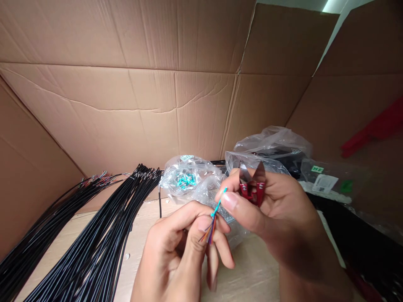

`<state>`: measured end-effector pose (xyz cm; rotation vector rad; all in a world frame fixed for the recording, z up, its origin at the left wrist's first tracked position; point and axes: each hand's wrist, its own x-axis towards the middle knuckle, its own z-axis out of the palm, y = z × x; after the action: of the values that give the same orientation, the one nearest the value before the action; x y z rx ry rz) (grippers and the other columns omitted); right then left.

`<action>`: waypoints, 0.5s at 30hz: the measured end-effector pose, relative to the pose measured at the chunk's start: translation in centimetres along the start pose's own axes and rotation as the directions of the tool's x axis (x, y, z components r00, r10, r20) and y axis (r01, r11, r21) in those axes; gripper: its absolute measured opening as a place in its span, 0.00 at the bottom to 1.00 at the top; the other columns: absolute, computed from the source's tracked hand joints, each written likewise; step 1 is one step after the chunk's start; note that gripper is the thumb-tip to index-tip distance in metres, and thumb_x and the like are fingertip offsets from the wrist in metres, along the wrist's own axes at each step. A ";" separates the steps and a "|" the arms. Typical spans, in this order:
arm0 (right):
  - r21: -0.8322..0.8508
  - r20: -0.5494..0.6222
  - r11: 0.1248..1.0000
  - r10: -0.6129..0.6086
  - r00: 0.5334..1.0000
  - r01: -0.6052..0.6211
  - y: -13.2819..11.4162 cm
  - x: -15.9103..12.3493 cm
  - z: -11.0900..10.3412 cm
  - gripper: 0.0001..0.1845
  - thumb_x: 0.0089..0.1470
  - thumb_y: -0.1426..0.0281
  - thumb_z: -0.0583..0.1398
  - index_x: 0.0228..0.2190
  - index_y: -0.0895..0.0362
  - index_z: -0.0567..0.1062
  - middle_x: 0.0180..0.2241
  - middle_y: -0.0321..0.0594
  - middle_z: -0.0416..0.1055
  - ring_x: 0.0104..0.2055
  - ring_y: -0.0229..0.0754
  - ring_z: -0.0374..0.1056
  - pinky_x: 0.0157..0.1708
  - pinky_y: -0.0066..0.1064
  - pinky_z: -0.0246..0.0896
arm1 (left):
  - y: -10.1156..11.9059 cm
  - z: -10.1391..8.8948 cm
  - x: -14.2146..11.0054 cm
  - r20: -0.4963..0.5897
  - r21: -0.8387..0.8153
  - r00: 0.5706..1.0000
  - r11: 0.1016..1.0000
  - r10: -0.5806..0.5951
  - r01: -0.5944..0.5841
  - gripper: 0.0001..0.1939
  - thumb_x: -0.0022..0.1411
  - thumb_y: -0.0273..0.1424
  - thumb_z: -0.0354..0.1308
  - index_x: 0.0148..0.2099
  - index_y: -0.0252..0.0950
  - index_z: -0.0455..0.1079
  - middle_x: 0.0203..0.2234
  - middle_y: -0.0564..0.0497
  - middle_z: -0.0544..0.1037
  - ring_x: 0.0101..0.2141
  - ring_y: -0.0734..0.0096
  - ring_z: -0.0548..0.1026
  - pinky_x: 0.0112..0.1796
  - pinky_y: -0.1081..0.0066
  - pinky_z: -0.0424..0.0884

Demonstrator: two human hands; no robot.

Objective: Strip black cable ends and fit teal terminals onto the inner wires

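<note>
My left hand (185, 247) is closed, pinching the end of a cable whose thin coloured wires (210, 230) fan out between thumb and forefinger. My right hand (270, 205) is closed around red thread snips (252, 184), blades pointing up, while its thumb and forefinger pinch a teal wire (218, 204) pulled up from the bundle. The two hands touch at the wires, above a light wooden table (147, 226).
Two big bundles of black cables (94, 243) lie across the table on the left. Clear plastic bags (189, 178) with small teal parts sit behind the hands, more bags (277, 144) to the right. Cardboard walls (141, 105) enclose the space. A red object (374, 130) lies far right.
</note>
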<state>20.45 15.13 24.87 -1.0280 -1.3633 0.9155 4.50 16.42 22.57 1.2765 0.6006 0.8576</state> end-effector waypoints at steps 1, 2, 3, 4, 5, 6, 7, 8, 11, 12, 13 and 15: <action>-0.011 -0.006 1.000 -0.018 1.000 0.018 -0.1 -0.1 0.0 0.13 0.59 0.66 0.63 0.25 0.56 0.72 0.23 0.34 0.69 0.27 0.35 0.67 0.29 0.26 0.65 | 0.0 0.0 0.0 -0.020 0.011 1.000 1.000 0.024 -0.024 0.17 0.72 0.41 0.55 0.33 0.35 0.73 0.23 0.51 0.75 0.20 0.77 0.66 0.23 0.77 0.61; -0.023 -0.011 0.999 -0.036 0.999 0.036 -0.1 -0.1 0.0 0.13 0.59 0.65 0.63 0.24 0.55 0.72 0.23 0.34 0.69 0.27 0.35 0.67 0.30 0.27 0.65 | 0.0 0.0 -0.1 -0.038 0.002 0.998 0.999 0.046 -0.046 0.19 0.72 0.41 0.56 0.32 0.35 0.73 0.22 0.51 0.74 0.21 0.76 0.65 0.23 0.76 0.62; -0.033 -0.015 0.998 -0.050 0.999 0.050 -0.2 -0.2 0.0 0.13 0.59 0.65 0.64 0.24 0.55 0.72 0.23 0.34 0.69 0.27 0.35 0.67 0.30 0.27 0.65 | -0.1 -0.1 -0.2 -0.047 -0.023 0.997 0.998 0.055 -0.056 0.20 0.71 0.42 0.55 0.31 0.35 0.74 0.23 0.50 0.73 0.23 0.75 0.66 0.24 0.76 0.63; -0.040 -0.016 0.997 -0.062 0.998 0.062 -0.2 -0.3 0.0 0.12 0.59 0.65 0.64 0.24 0.55 0.73 0.22 0.34 0.70 0.27 0.36 0.67 0.30 0.28 0.65 | -0.2 -0.2 -0.2 -0.042 -0.058 0.998 0.997 0.052 -0.055 0.21 0.71 0.44 0.54 0.32 0.35 0.75 0.23 0.50 0.73 0.24 0.74 0.67 0.26 0.75 0.64; -0.043 -0.012 0.996 -0.072 0.997 0.072 -0.3 -0.4 0.0 0.11 0.59 0.66 0.64 0.25 0.54 0.73 0.22 0.34 0.70 0.26 0.36 0.67 0.29 0.28 0.65 | -0.2 -0.4 -0.3 -0.031 -0.095 0.999 0.995 0.036 -0.039 0.22 0.72 0.46 0.53 0.34 0.35 0.76 0.24 0.49 0.74 0.25 0.73 0.67 0.27 0.75 0.65; -0.045 -0.002 0.996 -0.084 0.996 0.083 -0.3 -0.4 0.0 0.10 0.59 0.67 0.64 0.26 0.54 0.73 0.22 0.34 0.71 0.26 0.37 0.67 0.29 0.29 0.64 | -0.3 -0.5 -0.3 -0.013 -0.123 1.000 0.992 0.016 -0.017 0.23 0.72 0.48 0.52 0.36 0.35 0.77 0.24 0.49 0.75 0.26 0.72 0.68 0.28 0.75 0.66; -0.044 0.013 0.995 -0.092 0.996 0.093 -0.3 -0.5 0.0 0.10 0.59 0.67 0.64 0.26 0.54 0.74 0.22 0.34 0.71 0.26 0.37 0.67 0.28 0.29 0.63 | -0.3 -0.6 -0.4 0.005 -0.134 1.000 0.991 -0.002 0.003 0.24 0.71 0.48 0.52 0.38 0.35 0.78 0.24 0.48 0.75 0.26 0.72 0.68 0.28 0.75 0.67; -0.041 0.028 0.994 -0.096 0.995 0.097 -0.2 -0.5 -0.1 0.10 0.59 0.67 0.64 0.26 0.54 0.74 0.21 0.34 0.71 0.25 0.36 0.66 0.27 0.28 0.62 | -0.3 -0.7 -0.4 0.008 -0.126 1.000 0.992 -0.011 0.012 0.23 0.71 0.48 0.53 0.39 0.35 0.79 0.24 0.49 0.76 0.25 0.73 0.68 0.28 0.76 0.66; -0.022 0.052 0.997 -0.069 0.996 0.071 -0.2 -0.6 -0.2 0.10 0.59 0.67 0.63 0.26 0.55 0.73 0.21 0.33 0.69 0.24 0.35 0.65 0.25 0.27 0.61 | -0.3 -0.7 -0.8 -0.058 -0.073 0.998 0.997 0.035 -0.039 0.14 0.69 0.42 0.60 0.39 0.38 0.79 0.22 0.52 0.75 0.24 0.77 0.69 0.27 0.79 0.65; -0.021 0.050 0.998 -0.061 0.997 0.062 -0.2 -0.5 -0.2 0.10 0.59 0.68 0.62 0.26 0.55 0.73 0.21 0.32 0.68 0.25 0.34 0.64 0.25 0.26 0.60 | -0.4 -0.6 -0.9 -0.094 -0.047 0.993 0.996 0.067 -0.072 0.11 0.67 0.40 0.63 0.39 0.39 0.79 0.23 0.53 0.76 0.24 0.77 0.70 0.26 0.79 0.65; -0.026 0.044 0.998 -0.056 0.997 0.057 -0.2 -0.5 -0.2 0.10 0.59 0.68 0.62 0.26 0.55 0.72 0.22 0.32 0.67 0.25 0.34 0.64 0.24 0.25 0.60 | -0.4 -0.6 -1.1 -0.134 -0.016 0.986 0.995 0.097 -0.100 0.09 0.66 0.39 0.65 0.41 0.39 0.79 0.25 0.53 0.78 0.25 0.77 0.72 0.26 0.79 0.66; -0.040 0.026 0.997 -0.059 0.998 0.060 -0.2 -0.5 -0.3 0.10 0.58 0.68 0.62 0.26 0.56 0.72 0.22 0.32 0.66 0.24 0.33 0.62 0.24 0.24 0.59 | -0.5 -0.4 -1.2 -0.195 0.059 0.970 0.989 0.147 -0.138 0.08 0.63 0.36 0.67 0.43 0.40 0.79 0.31 0.52 0.81 0.26 0.75 0.74 0.27 0.78 0.70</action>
<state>20.69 14.62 24.92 -1.0042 -1.4305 0.8618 3.60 15.60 21.87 1.2951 0.6957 1.1054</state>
